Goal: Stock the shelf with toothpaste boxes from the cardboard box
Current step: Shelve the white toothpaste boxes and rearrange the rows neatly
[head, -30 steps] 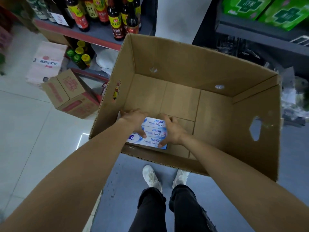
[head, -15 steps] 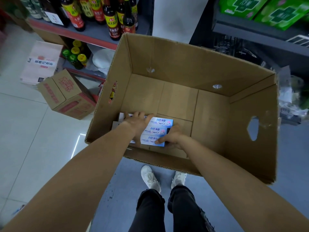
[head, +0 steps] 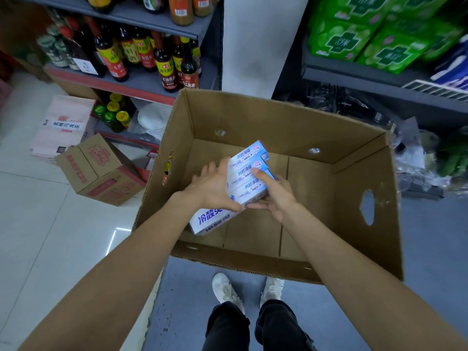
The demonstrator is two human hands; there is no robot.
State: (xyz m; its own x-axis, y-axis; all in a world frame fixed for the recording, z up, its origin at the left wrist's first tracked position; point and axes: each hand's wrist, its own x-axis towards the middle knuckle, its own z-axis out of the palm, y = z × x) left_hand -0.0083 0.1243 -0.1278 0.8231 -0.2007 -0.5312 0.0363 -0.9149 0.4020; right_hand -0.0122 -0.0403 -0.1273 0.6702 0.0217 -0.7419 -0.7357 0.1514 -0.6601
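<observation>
We hold bundle of white-and-blue toothpaste boxes [head: 247,178] between both hands, tilted, inside large open brown cardboard box [head: 278,122], above its floor. Left hand [head: 215,186] presses bundle's left side, thumb hooked along near edge; right hand [head: 274,196] clasps right side, thumb on top. Carton floor around bundle looks bare, so we judge this last load. Left: lift out, carry to shelf, place. Target shelf we cannot identify.
</observation>
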